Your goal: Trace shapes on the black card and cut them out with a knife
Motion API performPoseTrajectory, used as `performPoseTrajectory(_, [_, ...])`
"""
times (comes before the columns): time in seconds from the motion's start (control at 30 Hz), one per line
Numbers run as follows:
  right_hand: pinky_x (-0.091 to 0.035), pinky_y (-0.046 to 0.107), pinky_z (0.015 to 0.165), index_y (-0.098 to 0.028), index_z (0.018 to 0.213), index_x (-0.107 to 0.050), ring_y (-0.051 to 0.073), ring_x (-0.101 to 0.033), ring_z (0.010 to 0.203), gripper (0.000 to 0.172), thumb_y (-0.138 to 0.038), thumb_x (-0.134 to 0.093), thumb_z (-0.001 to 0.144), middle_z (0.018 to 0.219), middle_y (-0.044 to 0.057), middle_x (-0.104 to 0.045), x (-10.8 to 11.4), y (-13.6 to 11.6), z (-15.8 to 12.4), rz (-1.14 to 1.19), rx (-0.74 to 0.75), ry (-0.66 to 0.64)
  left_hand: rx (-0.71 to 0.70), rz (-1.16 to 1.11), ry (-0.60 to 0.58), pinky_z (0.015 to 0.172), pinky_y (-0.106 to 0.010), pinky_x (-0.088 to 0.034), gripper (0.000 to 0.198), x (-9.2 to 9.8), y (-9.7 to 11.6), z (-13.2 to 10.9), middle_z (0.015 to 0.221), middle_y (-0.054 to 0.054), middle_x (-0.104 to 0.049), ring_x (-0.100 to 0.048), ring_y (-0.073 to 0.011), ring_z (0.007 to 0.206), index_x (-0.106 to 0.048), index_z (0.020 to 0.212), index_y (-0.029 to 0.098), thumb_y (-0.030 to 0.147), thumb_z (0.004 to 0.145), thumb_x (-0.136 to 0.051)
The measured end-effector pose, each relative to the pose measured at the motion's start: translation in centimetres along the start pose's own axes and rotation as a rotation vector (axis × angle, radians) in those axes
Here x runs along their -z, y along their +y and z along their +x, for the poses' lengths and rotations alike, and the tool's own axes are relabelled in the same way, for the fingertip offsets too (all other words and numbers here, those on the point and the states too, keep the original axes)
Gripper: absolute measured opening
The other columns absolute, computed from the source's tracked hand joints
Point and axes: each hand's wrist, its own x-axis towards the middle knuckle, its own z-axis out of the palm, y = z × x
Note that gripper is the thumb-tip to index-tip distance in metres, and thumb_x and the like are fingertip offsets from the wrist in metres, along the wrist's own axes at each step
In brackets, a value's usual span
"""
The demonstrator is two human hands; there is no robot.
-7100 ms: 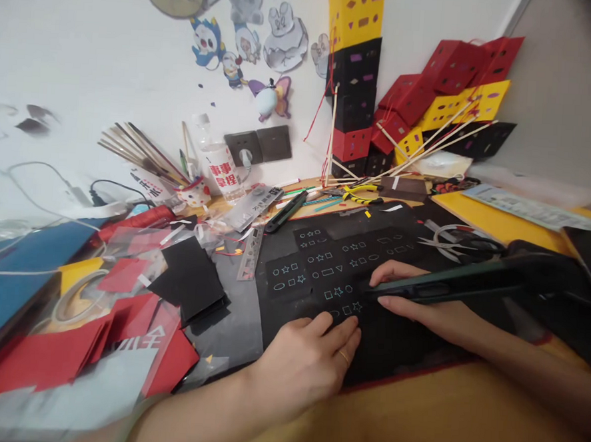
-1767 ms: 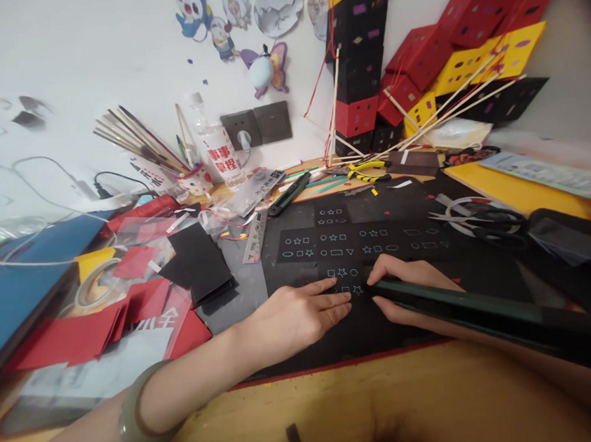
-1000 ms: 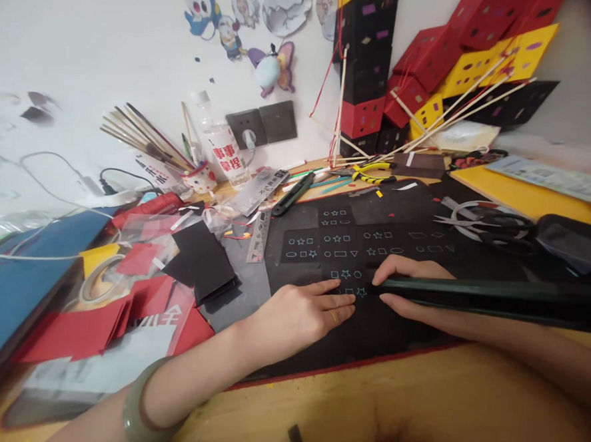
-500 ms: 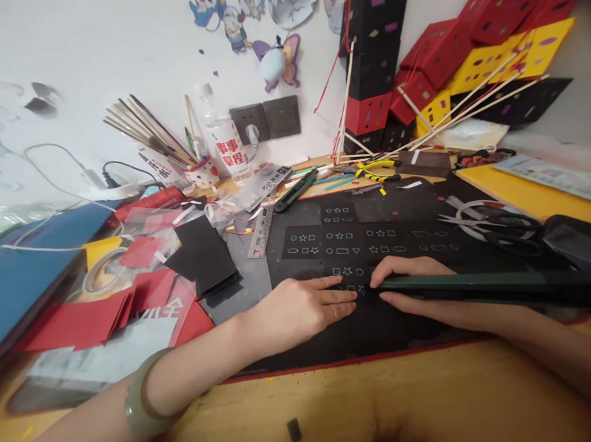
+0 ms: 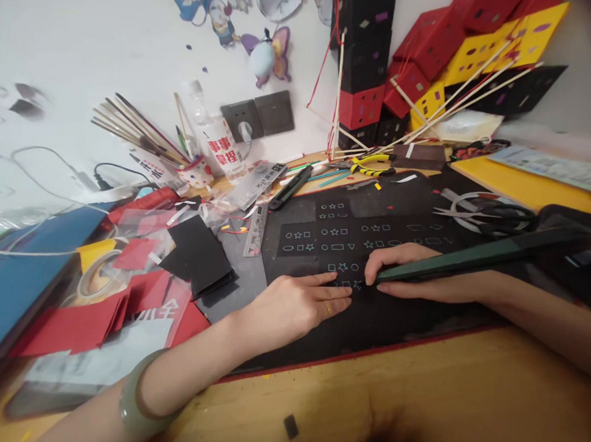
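Observation:
A black card sheet lies before me on the black mat; rows of small stars, squares, circles and other shapes are outlined on it. My left hand rests flat with fingers stretched over the lower shapes, a ring on one finger. In my right hand is a long dark green utility knife, gripped between thumb and fingers close to its front end. That front end points down at the card just right of the lower star; the blade itself is not visible.
Scissors and white tape roll lie right. A ruler, another dark cutter and yellow-black pliers lie behind. Black cards and red paper are left. A red, yellow and black box structure stands at the back.
The rear end of the utility knife has swung up and away from me, and my right wrist has risen with it. My left hand stays pressed on the card. The whole view has shifted slightly.

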Motion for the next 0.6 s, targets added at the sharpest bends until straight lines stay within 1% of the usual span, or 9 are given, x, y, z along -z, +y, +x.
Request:
performPoseTrajectory(0.23, [-0.039, 0.023, 0.061, -0.020, 0.085, -0.058, 0.012, -0.054, 0.073, 0.006, -0.020, -0.054, 0.081, 0.080, -0.002, -0.060, 0.06, 0.35, -0.27, -0.017, 0.004, 0.004, -0.001, 0.002, 0.007, 0.107, -0.032, -0.033, 0.034, 0.10, -0.05, -0.09, 0.126, -0.005, -0.054, -0.046, -0.0179, 0.120, -0.055, 0.119, 0.009, 0.011, 0.092, -0.033])
performPoseTrajectory(0.33, [-0.039, 0.023, 0.062, -0.020, 0.084, -0.057, 0.012, -0.054, 0.073, 0.005, -0.020, -0.054, 0.081, 0.079, -0.002, -0.059, 0.02, 0.32, -0.18, -0.034, -0.001, 0.011, 0.005, 0.008, 0.017, 0.106, -0.032, -0.036, 0.033, 0.17, 0.03, -0.09, 0.126, -0.005, -0.054, -0.048, -0.0177, 0.119, -0.055, 0.118, 0.009, 0.012, 0.092, -0.034])
performPoseTrajectory(0.43, [-0.040, 0.024, 0.064, -0.020, 0.084, -0.057, 0.013, -0.055, 0.073, 0.005, -0.020, -0.054, 0.080, 0.079, -0.001, -0.059, 0.04, 0.06, -0.08, -0.033, -0.017, 0.016, 0.008, 0.003, 0.017, 0.106, -0.032, -0.035, 0.033, 0.15, 0.09, -0.06, 0.126, -0.005, -0.054, -0.048, -0.0176, 0.119, -0.055, 0.118, 0.009, 0.011, 0.092, -0.035])
performPoseTrajectory(0.53, [-0.040, 0.025, 0.065, -0.020, 0.083, -0.058, 0.014, -0.055, 0.074, 0.005, -0.021, -0.056, 0.079, 0.080, -0.001, -0.059, 0.03, -0.05, -0.21, 0.012, -0.049, 0.036, 0.004, -0.013, 0.023, 0.107, -0.031, -0.034, 0.033, 0.03, 0.05, -0.06, 0.126, -0.005, -0.054, -0.048, -0.0173, 0.119, -0.055, 0.118, 0.009, 0.010, 0.091, -0.035])
performPoseTrajectory(0.6, [-0.038, 0.024, 0.059, -0.022, 0.082, -0.057, 0.012, -0.052, 0.067, 0.005, -0.021, -0.057, 0.078, 0.075, -0.002, -0.057, -0.08, 0.14, -0.43, 0.131, -0.107, 0.117, 0.002, -0.037, 0.039, 0.107, -0.031, -0.033, 0.033, -0.03, -0.06, -0.04, 0.126, -0.005, -0.054, -0.047, -0.0168, 0.120, -0.055, 0.118, 0.009, 0.010, 0.091, -0.036])
